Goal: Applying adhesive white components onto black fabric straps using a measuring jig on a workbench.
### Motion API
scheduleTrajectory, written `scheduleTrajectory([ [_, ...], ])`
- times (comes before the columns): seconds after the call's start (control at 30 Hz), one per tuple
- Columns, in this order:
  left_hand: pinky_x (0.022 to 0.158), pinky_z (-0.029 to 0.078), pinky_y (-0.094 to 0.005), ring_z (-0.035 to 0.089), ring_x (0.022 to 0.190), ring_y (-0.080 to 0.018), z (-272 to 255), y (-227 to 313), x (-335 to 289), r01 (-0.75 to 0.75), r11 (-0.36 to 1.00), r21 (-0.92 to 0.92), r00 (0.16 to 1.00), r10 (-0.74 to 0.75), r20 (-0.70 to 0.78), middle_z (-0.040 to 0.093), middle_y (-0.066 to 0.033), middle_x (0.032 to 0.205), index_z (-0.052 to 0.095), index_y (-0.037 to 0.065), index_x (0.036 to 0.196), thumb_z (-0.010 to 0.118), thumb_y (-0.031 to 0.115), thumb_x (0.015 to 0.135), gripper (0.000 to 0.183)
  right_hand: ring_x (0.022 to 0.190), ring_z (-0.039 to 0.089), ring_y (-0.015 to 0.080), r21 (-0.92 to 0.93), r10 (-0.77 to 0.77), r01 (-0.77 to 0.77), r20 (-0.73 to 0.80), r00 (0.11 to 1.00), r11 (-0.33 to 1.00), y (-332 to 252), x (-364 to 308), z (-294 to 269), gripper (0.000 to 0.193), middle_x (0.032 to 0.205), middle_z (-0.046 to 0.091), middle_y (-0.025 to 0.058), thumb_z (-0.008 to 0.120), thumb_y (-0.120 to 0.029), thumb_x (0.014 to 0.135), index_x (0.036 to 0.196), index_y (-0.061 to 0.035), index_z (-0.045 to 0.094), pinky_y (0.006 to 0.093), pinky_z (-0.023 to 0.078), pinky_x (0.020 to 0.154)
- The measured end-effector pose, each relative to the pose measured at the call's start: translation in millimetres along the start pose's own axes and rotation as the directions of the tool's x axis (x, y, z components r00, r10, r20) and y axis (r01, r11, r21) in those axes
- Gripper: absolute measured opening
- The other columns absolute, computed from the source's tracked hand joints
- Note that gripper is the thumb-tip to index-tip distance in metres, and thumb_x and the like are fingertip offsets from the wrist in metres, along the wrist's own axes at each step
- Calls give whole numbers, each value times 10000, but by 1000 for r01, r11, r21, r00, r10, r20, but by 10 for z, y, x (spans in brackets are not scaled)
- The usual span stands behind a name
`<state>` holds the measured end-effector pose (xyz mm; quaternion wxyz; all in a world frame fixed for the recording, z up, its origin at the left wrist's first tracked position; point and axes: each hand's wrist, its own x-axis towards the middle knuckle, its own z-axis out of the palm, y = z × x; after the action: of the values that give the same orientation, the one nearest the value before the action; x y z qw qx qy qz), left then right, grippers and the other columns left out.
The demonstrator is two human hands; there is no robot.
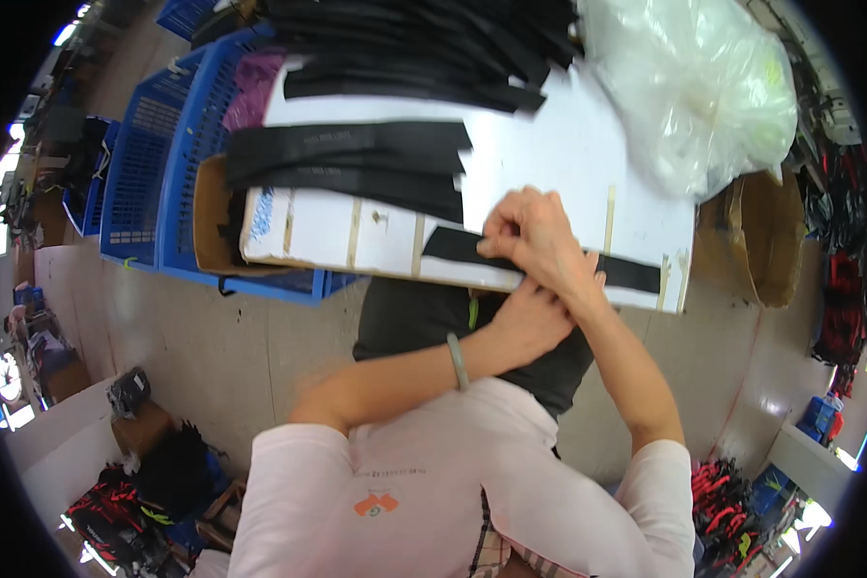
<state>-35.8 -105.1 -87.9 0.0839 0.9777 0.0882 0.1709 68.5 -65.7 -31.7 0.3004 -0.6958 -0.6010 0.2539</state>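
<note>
A narrow black fabric strip [636, 274] lies along the near edge of a white-topped work surface [568, 144]. My right hand [535, 231] is closed over it, with thumb and forefinger pinched at the strip near its left part. My left hand [535, 323], with a bangle on its wrist, reaches across under my right wrist. Its fingers stretch out to the strip at the surface's front edge, and the right wrist partly hides them. Just beyond my hands, to the left, lie wider black strips [356, 159] with pale printing, overlapping one another.
A pile of black strips [424, 48] covers the far side. At the far right sits a clear plastic bag [694, 87], above an open cardboard box [766, 236]. Blue plastic crates [149, 173] and another cardboard box [214, 217] stand at the left.
</note>
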Motion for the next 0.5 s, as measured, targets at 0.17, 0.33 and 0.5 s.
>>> scheduleTrajectory([
  [0.17,920,419,-463,524,1058,-321,-261,-129,117,-124,970,-207,987,99,-125,558,-160,1169,616,53,1128,555,175,767,386,756,568,73,606,262,-272,109,959,747,-16,4,-367,146,794,637,12,723,-67,783,897,-8,655,221,451,702],
  [0.33,780,475,-360,585,858,-240,-877,-373,-17,-261,953,-155,961,240,-140,595,-120,982,615,20,1035,594,144,751,310,743,572,110,692,322,-108,-187,928,714,70,-276,-959,119,804,648,41,681,-102,836,867,10,656,247,448,715],
  [0.5,996,417,-467,606,1051,-312,-1702,-1691,-95,0,989,147,931,54,-361,639,-135,1072,611,29,958,637,52,752,209,735,579,112,687,348,-77,-265,899,722,60,-250,-1165,108,785,650,48,682,-96,833,832,11,664,246,450,726],
])
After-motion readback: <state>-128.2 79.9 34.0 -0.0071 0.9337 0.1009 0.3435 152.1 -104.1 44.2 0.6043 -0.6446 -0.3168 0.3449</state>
